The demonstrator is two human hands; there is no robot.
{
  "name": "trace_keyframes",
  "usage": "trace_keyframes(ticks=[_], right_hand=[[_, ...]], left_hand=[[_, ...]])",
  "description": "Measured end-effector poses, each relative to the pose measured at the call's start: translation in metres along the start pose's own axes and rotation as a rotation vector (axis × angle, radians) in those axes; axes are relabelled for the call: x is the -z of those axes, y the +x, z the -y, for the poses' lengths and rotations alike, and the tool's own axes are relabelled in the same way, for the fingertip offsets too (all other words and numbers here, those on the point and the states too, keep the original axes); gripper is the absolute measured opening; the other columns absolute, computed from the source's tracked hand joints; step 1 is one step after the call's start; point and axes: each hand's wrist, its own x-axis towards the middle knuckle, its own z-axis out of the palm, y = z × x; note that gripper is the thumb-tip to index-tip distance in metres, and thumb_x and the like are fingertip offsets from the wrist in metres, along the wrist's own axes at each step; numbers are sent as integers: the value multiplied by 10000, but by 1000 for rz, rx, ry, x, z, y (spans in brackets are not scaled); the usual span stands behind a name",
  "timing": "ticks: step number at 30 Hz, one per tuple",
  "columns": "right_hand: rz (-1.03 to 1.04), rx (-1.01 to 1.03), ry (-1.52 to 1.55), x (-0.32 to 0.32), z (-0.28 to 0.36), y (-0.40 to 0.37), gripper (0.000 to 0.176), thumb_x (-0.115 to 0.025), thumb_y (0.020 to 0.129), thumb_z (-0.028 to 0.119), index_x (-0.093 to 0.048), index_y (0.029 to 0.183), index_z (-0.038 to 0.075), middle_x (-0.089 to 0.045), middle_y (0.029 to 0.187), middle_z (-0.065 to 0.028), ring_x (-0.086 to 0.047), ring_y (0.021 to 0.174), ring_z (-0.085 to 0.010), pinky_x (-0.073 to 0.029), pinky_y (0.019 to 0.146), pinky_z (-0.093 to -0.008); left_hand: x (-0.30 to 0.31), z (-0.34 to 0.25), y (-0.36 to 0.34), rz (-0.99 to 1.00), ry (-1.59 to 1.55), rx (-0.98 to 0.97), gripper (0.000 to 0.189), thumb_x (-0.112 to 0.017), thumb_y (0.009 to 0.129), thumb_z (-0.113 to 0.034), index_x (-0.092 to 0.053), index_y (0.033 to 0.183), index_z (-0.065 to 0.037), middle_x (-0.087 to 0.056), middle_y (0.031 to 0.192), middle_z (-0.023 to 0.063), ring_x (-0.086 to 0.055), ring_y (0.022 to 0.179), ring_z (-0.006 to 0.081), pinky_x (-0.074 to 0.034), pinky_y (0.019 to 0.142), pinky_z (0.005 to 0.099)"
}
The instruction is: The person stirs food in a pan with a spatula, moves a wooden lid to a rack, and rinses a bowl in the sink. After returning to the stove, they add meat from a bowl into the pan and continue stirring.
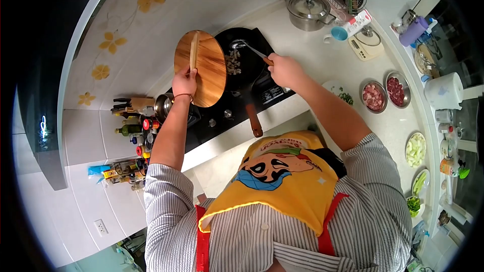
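Note:
My left hand grips the raised bar handle of a round wooden lid, held tilted at the left side of a black wok. My right hand is closed around the wooden handle of a metal ladle. The ladle's shiny head rests inside the wok at its far side. Small greyish-brown food pieces lie in the wok, partly hidden by the lid. The wok sits on a black stove, its brown wooden handle pointing toward me.
A lidded steel pot, a kitchen scale and a blue cup stand back right. Bowls of raw meat and cut vegetables line the right counter. Bottles and a knife block stand left of the stove.

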Motion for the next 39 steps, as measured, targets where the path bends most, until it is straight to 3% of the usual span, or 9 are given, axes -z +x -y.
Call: trace_keyframes(ticks=[5, 8, 12, 14, 17, 23, 29, 35, 39], right_hand=[[19, -75, 184, -31, -9, 6, 289, -709, 968, 227, -663, 1195, 54, -743, 1061, -214, -700, 1019, -427, -562, 895, -487], [269, -134, 347, -22, -11, -2, 366, -727, 976, 198, -670, 1289, 17, -766, 961, -113, -717, 870, -190, -558, 784, -361], [341, -96, 272, 51, 19, -31, 342, -731, 963, 187, -691, 1265, 35, -756, 935, -123, -710, 843, -224, -554, 771, -376], [339, 45, 81, 77, 32, -43, 280, -718, 914, 157, -739, 1171, 47, -749, 1082, -209, -711, 1025, -380, -569, 910, -448], [309, 125, -82, 68, 29, -42, 217, -675, 901, 116, -742, 1094, 43, -752, 1034, -221, -714, 996, -403, -579, 878, -480], [64, 53, -129, 11, -2, -5, 211, -678, 901, 131, -687, 1091, 41, -748, 971, -217, -718, 961, -421, -586, 831, -512], [9, -88, 153, -32, -6, 16, 310, -705, 945, 232, -699, 1218, 84, -748, 1104, -209, -708, 1059, -407, -569, 919, -496], [268, -187, 255, 14, -16, 3, 337, -773, 899, 258, -757, 1179, 71, -749, 1170, -178, -709, 1102, -353, -563, 955, -430], [104, -124, 175, 1, -17, 5, 320, -745, 921, 244, -749, 1192, 72, -748, 1171, -184, -707, 1100, -365, -562, 963, -437]], left_hand=[[-1, 2, -1, 7, -34, 26, 330, -717, 987, -256, -741, 1281, -108, -771, 1052, 183, -753, 945, 316, -571, 862, 383], [0, 5, -4, 0, 0, 22, 328, -718, 986, -252, -741, 1282, -114, -769, 1042, 189, -754, 935, 321, -571, 857, 384], [1, 9, -4, -6, -13, 38, 330, -715, 986, -246, -739, 1285, -107, -769, 1044, 191, -753, 941, 323, -570, 861, 382], [1, 11, -4, -13, -24, 32, 333, -712, 990, -249, -736, 1284, -94, -771, 1046, 188, -750, 946, 325, -568, 867, 377], [1, 11, -4, -2, -51, 52, 331, -712, 992, -241, -734, 1282, -84, -772, 1061, 185, -751, 952, 321, -565, 873, 373], [1, 8, -8, -19, -56, 9, 325, -714, 993, -219, -731, 1284, -76, -772, 1086, 180, -755, 958, 296, -563, 882, 365], [2, 7, -5, 5, -78, 18, 324, -714, 990, -215, -732, 1277, -67, -771, 1073, 183, -751, 969, 297, -560, 884, 359], [10, 5, -9, -20, -27, 30, 329, -714, 988, -214, -729, 1278, -61, -776, 1071, 179, -754, 965, 286, -559, 885, 356], [4, 19, -6, -31, -98, 10, 330, -717, 987, -216, -731, 1285, -77, -779, 1074, 173, -756, 962, 279, -559, 887, 353]])
